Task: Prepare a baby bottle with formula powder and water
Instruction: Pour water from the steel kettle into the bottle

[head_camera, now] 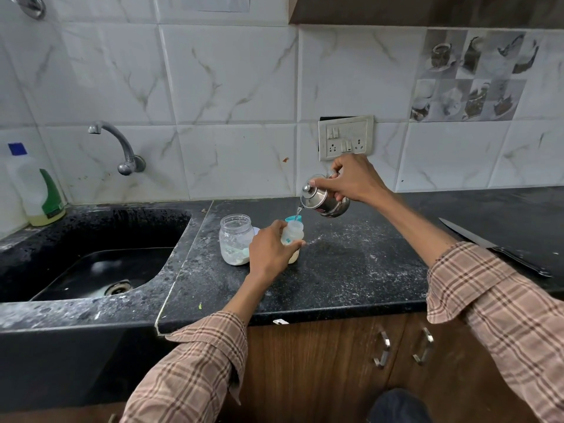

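Note:
A small clear baby bottle (292,234) with a teal neck ring stands on the black counter, pale powder at its bottom. My left hand (270,251) is wrapped around its body. My right hand (351,178) grips a small steel kettle (324,201) tilted to the left above the bottle. A thin stream of water (297,212) runs from its spout into the bottle's mouth. Just left of the bottle stands an open clear jar (235,239) with a little white formula powder at its bottom.
A black sink (100,264) lies to the left, a wall tap (117,145) above it and a detergent bottle (38,190) at its far corner. A long knife (494,247) rests on the counter (351,270) to the right. White powder dusts the counter. A wall socket panel (345,137) is behind the kettle.

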